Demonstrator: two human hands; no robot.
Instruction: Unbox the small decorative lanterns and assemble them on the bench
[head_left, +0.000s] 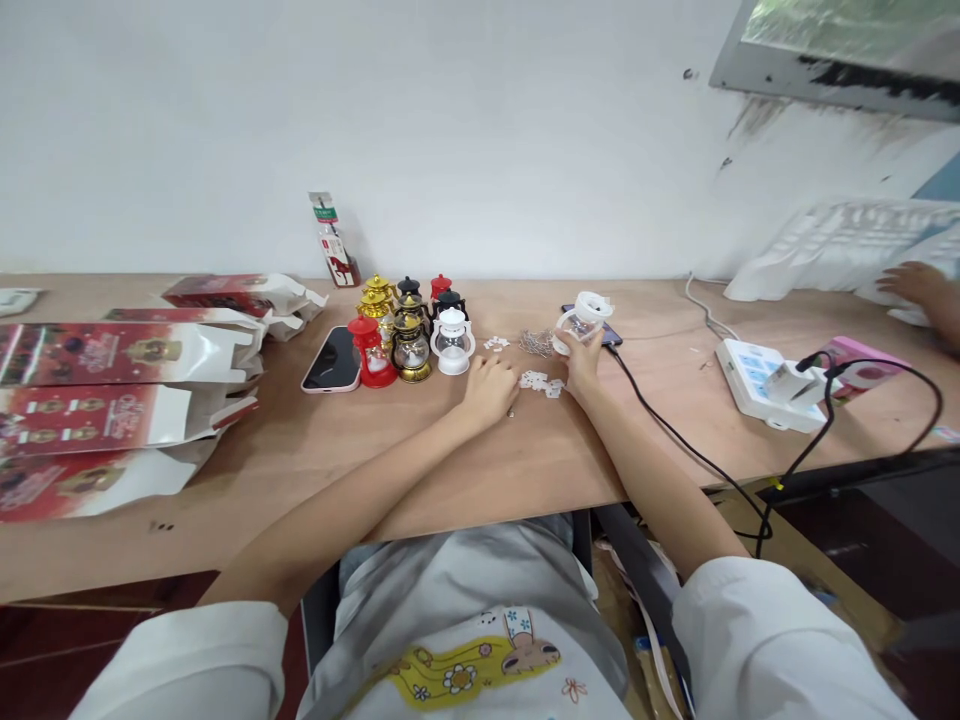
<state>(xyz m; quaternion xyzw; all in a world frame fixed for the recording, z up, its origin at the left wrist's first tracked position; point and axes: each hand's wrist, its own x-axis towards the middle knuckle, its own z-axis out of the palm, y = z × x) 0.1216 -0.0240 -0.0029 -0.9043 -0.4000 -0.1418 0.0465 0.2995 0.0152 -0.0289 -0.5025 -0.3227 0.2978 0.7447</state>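
My right hand (581, 362) holds a small white toy lantern (579, 322) tilted above the wooden table (465, 470). My left hand (491, 388) rests on the table with its fingers curled, beside a scatter of small white plastic pieces (541, 382). A few more white pieces (495, 344) and a pile of thin metal hooks (535, 343) lie just beyond. To the left stands a cluster of little lanterns: a red one (371, 352), a gold one (377, 298), a white one (453, 342) and several black ones (412, 345).
A phone (332, 359) lies face up left of the lanterns. Red and white packaging boxes (112, 400) are stacked at the left. A white power strip (765, 382) with black cables and a pink box (862, 368) sit at the right. Another person's hand (919, 288) is at the far right.
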